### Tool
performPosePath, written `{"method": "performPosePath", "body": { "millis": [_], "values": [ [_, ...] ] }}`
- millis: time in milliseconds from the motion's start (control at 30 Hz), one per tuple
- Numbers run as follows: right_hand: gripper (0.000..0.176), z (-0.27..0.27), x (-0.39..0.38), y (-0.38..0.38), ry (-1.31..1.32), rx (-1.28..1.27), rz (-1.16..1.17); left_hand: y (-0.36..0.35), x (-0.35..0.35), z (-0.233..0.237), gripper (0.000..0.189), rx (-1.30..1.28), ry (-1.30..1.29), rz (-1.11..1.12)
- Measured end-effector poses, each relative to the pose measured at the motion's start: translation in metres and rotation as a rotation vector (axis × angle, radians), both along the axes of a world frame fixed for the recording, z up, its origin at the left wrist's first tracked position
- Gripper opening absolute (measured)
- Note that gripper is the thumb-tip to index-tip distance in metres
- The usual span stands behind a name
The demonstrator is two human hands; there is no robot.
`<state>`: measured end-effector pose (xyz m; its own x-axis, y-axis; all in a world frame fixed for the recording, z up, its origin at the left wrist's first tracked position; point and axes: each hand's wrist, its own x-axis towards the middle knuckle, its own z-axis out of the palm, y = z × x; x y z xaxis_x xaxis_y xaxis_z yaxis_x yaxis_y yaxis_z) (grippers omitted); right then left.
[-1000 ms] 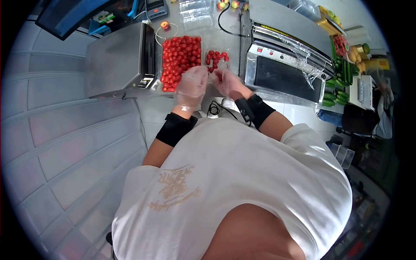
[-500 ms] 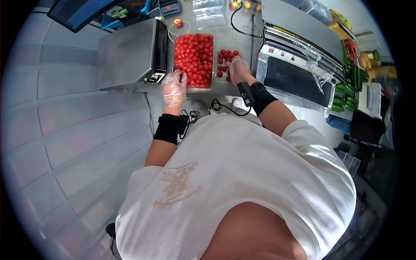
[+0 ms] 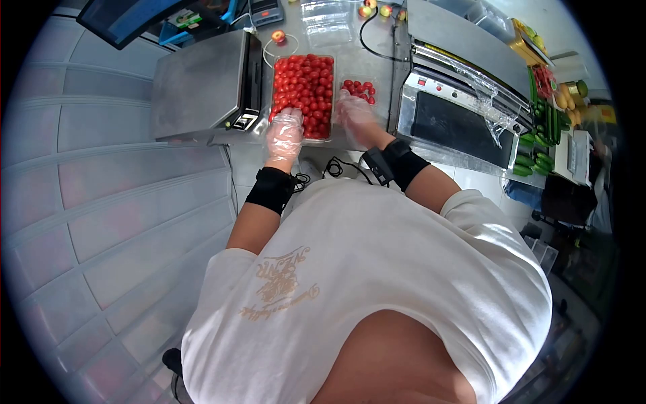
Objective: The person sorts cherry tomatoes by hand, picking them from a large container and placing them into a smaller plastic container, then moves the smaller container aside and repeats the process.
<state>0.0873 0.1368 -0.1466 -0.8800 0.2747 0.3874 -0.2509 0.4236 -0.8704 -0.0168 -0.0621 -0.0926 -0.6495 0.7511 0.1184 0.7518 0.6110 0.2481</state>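
Heaped cherry tomatoes (image 3: 303, 84) fill a large clear plastic container (image 3: 333, 84) on the steel counter. My left hand (image 3: 285, 137), in a clear plastic glove, lies over its near left part, with the fingertips among the tomatoes; their grip is hidden. Just right of it stands a smaller clear tray (image 3: 376, 90) with several cherry tomatoes (image 3: 360, 87) inside. My right hand (image 3: 356, 120), also gloved, is between the container and the tray, covering the tray's near left part. It is smeared by motion, and I cannot make out its fingers.
A steel-topped machine (image 3: 198, 81) stands on the left. To the right is a film wrapping machine (image 3: 457, 114) with loose film. Farther back are an apple (image 3: 278, 36), stacked clear trays (image 3: 326, 23) and a scale (image 3: 266, 12). Cucumbers (image 3: 542, 161) lie at the far right.
My left hand has moved right, from the large container's near left corner onto the tomatoes. My right hand has shifted left and toward me over the small tray.
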Motion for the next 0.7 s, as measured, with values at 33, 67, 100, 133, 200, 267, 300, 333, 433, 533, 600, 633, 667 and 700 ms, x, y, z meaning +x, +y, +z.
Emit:
{"method": "performPosePath", "body": {
  "millis": [33, 67, 100, 133, 200, 267, 300, 333, 433, 533, 600, 633, 667, 700],
  "values": [
    [0.017, -0.001, 0.0, -0.001, 0.059, -0.023, 0.032, 0.001, -0.001, 0.0, 0.026, 0.035, 0.005, -0.01],
    [0.017, -0.001, 0.0, -0.002, 0.059, -0.024, 0.026, 0.001, -0.001, -0.001, 0.023, 0.07, 0.01, -0.02],
    [0.018, -0.003, 0.001, -0.004, -0.002, -0.029, -0.021, 0.001, -0.002, -0.001, 0.023, 0.068, 0.009, -0.027],
    [0.02, -0.002, 0.001, -0.007, -0.063, -0.035, -0.07, 0.001, -0.001, 0.001, 0.019, 0.166, 0.027, -0.012],
    [0.017, -0.001, 0.0, -0.01, -0.088, -0.17, -0.057, 0.001, -0.002, 0.007, 0.018, 0.254, 0.043, 0.03],
    [0.015, 0.017, -0.001, -0.021, -0.112, -0.313, -0.048, 0.009, 0.007, 0.033, 0.016, 0.324, 0.007, -0.024],
    [0.011, 0.054, -0.001, -0.029, -0.314, -0.921, -0.101, 0.013, 0.014, 0.041, 0.014, 0.398, -0.027, -0.059],
    [0.008, 0.077, 0.0, -0.034, -0.513, -1.529, -0.146, 0.017, 0.02, 0.038, 0.014, 0.399, 0.039, -0.158],
    [0.01, 0.084, 0.008, -0.035, -0.413, -1.692, 0.206, 0.029, 0.033, 0.048, 0.02, 0.313, -0.022, -0.282],
    [0.008, 0.055, 0.026, -0.015, -0.458, -1.223, 0.113, 0.036, 0.035, 0.056, 0.02, 0.463, -0.01, -0.168],
    [0.006, 0.032, 0.04, 0.005, -0.505, -0.287, -0.048, 0.024, 0.02, 0.037, 0.02, 0.491, -0.056, -0.068],
    [0.005, 0.02, 0.045, 0.013, -0.496, 0.18, -0.122, 0.015, 0.009, 0.026, 0.019, 0.517, -0.102, 0.027],
    [0.004, 0.007, 0.048, 0.02, -0.466, 0.646, -0.195, 0.01, 0.001, 0.021, 0.02, 0.487, -0.098, 0.087],
    [0.004, -0.005, 0.048, 0.028, -0.464, 0.645, -0.194, 0.006, -0.005, 0.015, 0.02, 0.486, -0.096, 0.088]
  ]
}}
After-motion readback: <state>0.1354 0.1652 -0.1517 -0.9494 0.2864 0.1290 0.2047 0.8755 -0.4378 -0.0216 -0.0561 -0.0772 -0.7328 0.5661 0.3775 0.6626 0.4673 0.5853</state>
